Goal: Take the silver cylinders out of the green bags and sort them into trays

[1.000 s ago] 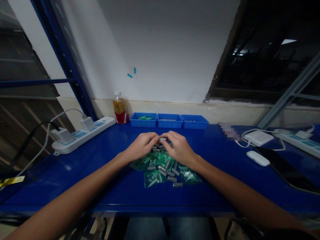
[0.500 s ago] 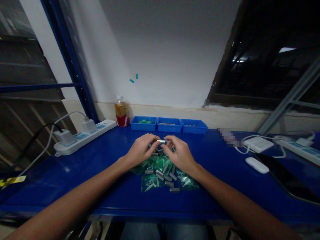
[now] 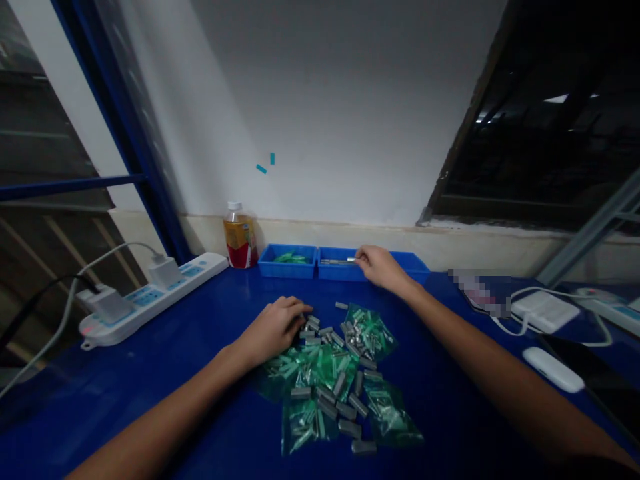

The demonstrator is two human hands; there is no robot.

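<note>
Right hand (image 3: 380, 268) has left the heap of metal bits and green baggies (image 3: 340, 383)

It's up by the worktop's (image 3: 210, 313) back edge now, thumb and fingertips pinched on a small silver piece (image 3: 351, 259). That piece pokes out left of the grip, long axis roughly parallel to the back edge, over the middle blue bin (image 3: 334, 273); can't tell how high. Left hand (image 3: 267, 330) is way farther off, beside the heap toward the worktop's left edge, fingers curled, can't tell if it's holding anything.
</note>
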